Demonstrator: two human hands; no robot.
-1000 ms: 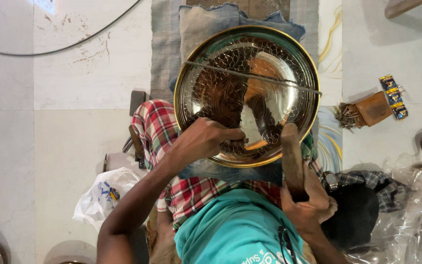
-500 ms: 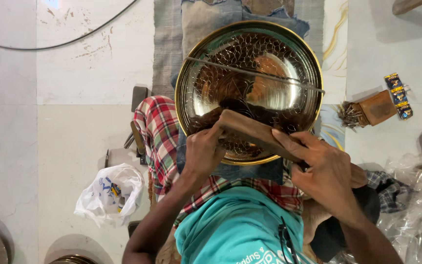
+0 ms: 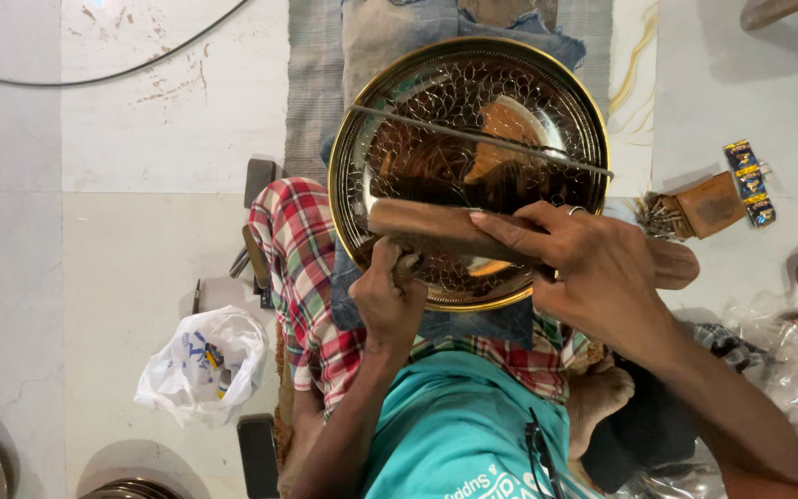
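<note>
Wooden mallet (image 3: 454, 231) gripped by right hand (image 3: 593, 268); left hand (image 3: 388, 300) fingers clasp brass plate (image 3: 362, 120).

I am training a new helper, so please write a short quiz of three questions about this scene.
1. True or false: the right hand grips the wooden block.
2. Where is the white plastic bag? A) on the floor B) inside the plate
3. Fill in: the left hand is at the near rim of the round ____ plate.

Key: 1 true; 2 A; 3 brass.
</note>
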